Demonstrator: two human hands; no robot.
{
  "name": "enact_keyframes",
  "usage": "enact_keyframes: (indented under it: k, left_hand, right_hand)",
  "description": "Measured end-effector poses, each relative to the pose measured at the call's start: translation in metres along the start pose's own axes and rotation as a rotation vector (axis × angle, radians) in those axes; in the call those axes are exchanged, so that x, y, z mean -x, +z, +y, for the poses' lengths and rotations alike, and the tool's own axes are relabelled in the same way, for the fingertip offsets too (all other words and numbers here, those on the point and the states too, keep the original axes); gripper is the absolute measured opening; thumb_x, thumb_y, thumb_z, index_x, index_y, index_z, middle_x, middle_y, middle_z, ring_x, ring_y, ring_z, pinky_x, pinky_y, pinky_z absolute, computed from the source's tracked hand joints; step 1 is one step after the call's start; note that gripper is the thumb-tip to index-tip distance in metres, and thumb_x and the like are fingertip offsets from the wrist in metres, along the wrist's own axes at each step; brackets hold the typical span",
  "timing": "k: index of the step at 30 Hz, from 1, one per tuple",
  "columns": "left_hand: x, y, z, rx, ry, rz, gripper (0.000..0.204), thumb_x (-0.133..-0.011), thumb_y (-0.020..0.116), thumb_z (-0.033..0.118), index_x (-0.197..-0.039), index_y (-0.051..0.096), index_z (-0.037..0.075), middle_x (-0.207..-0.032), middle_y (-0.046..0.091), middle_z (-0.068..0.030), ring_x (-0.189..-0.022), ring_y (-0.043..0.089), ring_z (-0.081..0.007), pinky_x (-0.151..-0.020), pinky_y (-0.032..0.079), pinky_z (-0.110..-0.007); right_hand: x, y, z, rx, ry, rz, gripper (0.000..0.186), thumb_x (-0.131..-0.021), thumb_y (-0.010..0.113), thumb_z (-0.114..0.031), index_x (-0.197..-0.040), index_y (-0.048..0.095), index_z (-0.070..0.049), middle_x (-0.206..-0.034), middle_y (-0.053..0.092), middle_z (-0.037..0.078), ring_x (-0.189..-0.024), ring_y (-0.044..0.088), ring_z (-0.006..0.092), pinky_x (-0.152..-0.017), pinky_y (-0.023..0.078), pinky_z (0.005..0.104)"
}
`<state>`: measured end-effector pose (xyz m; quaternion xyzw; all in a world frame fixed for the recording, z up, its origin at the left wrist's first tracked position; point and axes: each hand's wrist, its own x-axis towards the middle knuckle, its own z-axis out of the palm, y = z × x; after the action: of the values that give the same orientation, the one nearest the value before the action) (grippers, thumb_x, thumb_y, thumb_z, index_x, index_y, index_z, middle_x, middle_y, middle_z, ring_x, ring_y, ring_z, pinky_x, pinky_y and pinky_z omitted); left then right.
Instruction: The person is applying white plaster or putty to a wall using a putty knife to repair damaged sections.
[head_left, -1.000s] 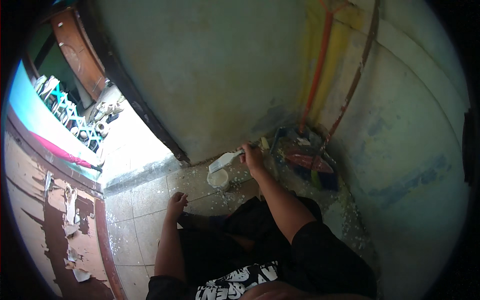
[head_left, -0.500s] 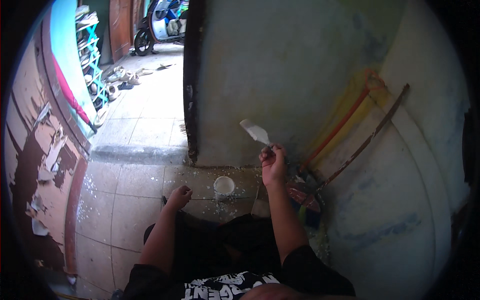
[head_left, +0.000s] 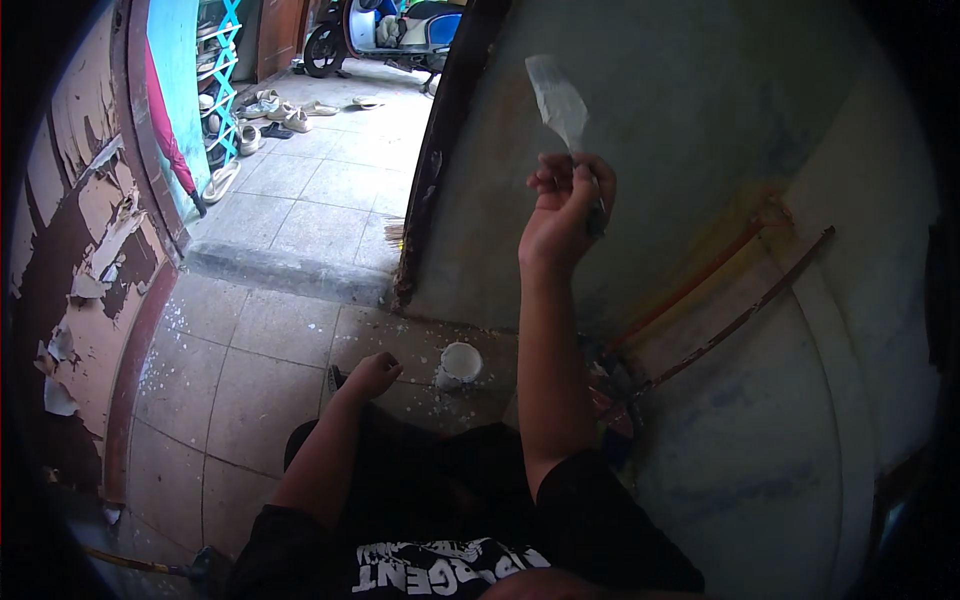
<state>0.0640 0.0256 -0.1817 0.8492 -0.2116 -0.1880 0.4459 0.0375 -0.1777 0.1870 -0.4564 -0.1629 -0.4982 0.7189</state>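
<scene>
Head view, looking down. Right hand (head_left: pixel 562 215) raised high against the grey-green wall (head_left: pixel 700 110), fingers (head_left: pixel 552 182) curled closed around the dark handle of a putty knife (head_left: pixel 560 100). Blade broad, flat, pale, smeared with whitish filler, tilted up and to the left, tip against or just off the wall; cannot tell if it touches. Left hand (head_left: pixel 372 375) down on the tiled floor (head_left: pixel 250 360), fingers loosely bent, resting on the tile, gripping nothing. Just right of it, near but apart, a small white cup (head_left: pixel 460 362) stands upright on the floor, white splashes on the tiles about it. Right of the forearm, low against the wall, an orange pipe (head_left: pixel 700 280) and a dark rod (head_left: pixel 745 315) slant upward side by side; a cluttered dark heap at their foot, too dim to make out. Dark door frame (head_left: pixel 440 160) edges the wall on the left. Beyond it, an open tiled yard with scattered shoes (head_left: pixel 280 112), a turquoise rack (head_left: pixel 225 70), and a scooter (head_left: pixel 385 30) at the far end. Far left, a wall with peeling paint (head_left: pixel 80 240). Person's dark trousers and printed black shirt fill the lower edge.
</scene>
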Motion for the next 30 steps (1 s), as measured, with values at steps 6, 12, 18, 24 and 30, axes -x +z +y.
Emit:
enact_keyframes:
  k: [6,12,18,24,30]
  left_hand:
    - [0.001,0.001,0.006,0.110,-0.041,-0.077,0.037,-0.090,0.062,0.034,-0.100,0.067,-0.001,-0.091,0.069,-0.0216,-0.087,0.068,-0.0360,-0.080,0.052,-0.043]
    - [-0.002,0.003,-0.002,0.036,0.014,-0.057,0.039,-0.090,0.061,0.035,-0.100,0.067,-0.002,-0.087,0.069,-0.0214,-0.087,0.068,-0.0359,-0.079,0.052,-0.044]
    - [-0.001,0.002,0.001,-0.033,-0.026,-0.102,0.041,-0.091,0.060,0.037,-0.100,0.068,-0.002,-0.088,0.070,-0.0210,-0.089,0.068,-0.0354,-0.081,0.052,-0.043]
    - [0.006,0.001,0.004,-0.087,-0.086,-0.268,0.043,-0.092,0.059,0.040,-0.100,0.068,-0.002,-0.085,0.071,-0.0166,-0.078,0.069,-0.0281,-0.076,0.054,-0.040]
    - [0.002,0.002,0.002,-0.124,-0.114,-0.352,0.045,-0.094,0.055,0.041,-0.099,0.068,-0.002,-0.082,0.070,-0.0139,-0.070,0.068,-0.0243,-0.069,0.054,-0.038]
  right_hand:
    - [0.009,-0.001,0.045,0.072,0.077,0.024,0.018,-0.097,0.047,-0.014,-0.112,0.046,-0.004,-0.094,0.065,0.015,-0.076,0.061,0.0186,-0.069,0.051,0.0313]
    - [0.113,-0.073,0.098,0.188,0.351,0.248,0.022,-0.099,0.051,-0.018,-0.115,0.048,-0.004,-0.092,0.067,0.014,-0.078,0.064,0.0184,-0.067,0.052,0.0300]
    - [0.178,-0.100,0.103,0.276,0.582,0.424,0.019,-0.097,0.053,-0.019,-0.109,0.052,-0.005,-0.082,0.066,0.008,-0.071,0.063,0.0154,-0.063,0.051,0.0271]
    - [0.069,-0.026,0.027,0.077,0.228,0.253,0.016,-0.093,0.051,-0.017,-0.101,0.052,-0.004,-0.085,0.061,0.008,-0.071,0.059,0.0149,-0.063,0.048,0.0264]
    - [-0.044,0.067,-0.043,0.016,0.009,0.105,0.025,-0.092,0.049,-0.021,-0.112,0.047,-0.006,-0.092,0.062,0.008,-0.080,0.060,0.0163,-0.071,0.047,0.0321]
